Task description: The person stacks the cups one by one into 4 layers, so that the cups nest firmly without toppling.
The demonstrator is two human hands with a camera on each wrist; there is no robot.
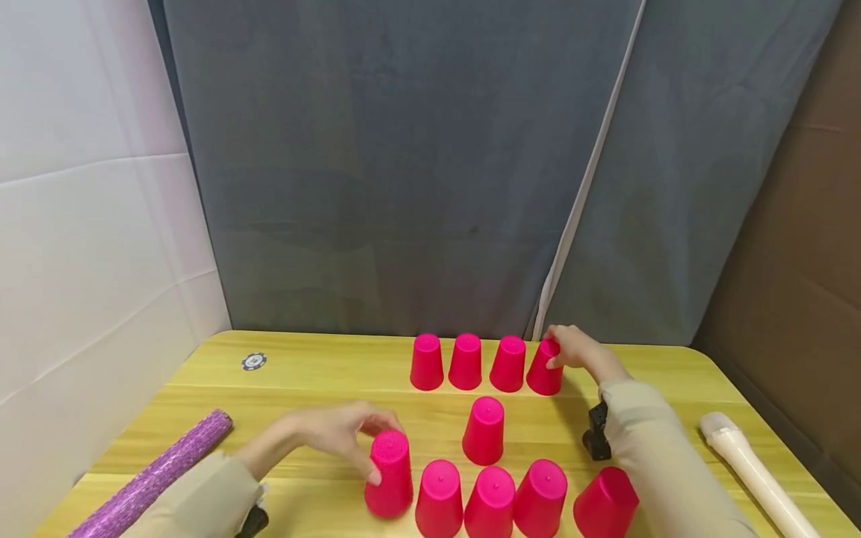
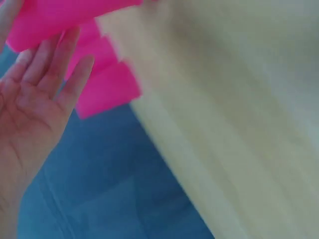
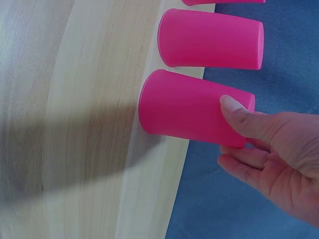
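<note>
Pink cups stand upside down on a yellow wooden table [image 1: 316,373]. Several form a back row, one cup [image 1: 483,431] stands alone in the middle, and several form a front row. My left hand [image 1: 366,441] grips the top of the front-left cup [image 1: 389,478], thumb on its side; in the left wrist view the fingers [image 2: 60,64] lie against that blurred cup [image 2: 65,15]. My right hand [image 1: 561,351] holds the back-right cup [image 1: 543,372]. In the right wrist view its thumb [image 3: 239,114] presses on this cup [image 3: 184,107] beside its neighbour [image 3: 209,39].
A purple glitter roll [image 1: 155,474] lies at the table's left front. A poker chip [image 1: 253,362] sits at the back left. A white microphone-like stick [image 1: 753,471] lies at the right edge. The front-right cup [image 1: 605,504] leans. A grey curtain [image 1: 403,164] hangs behind.
</note>
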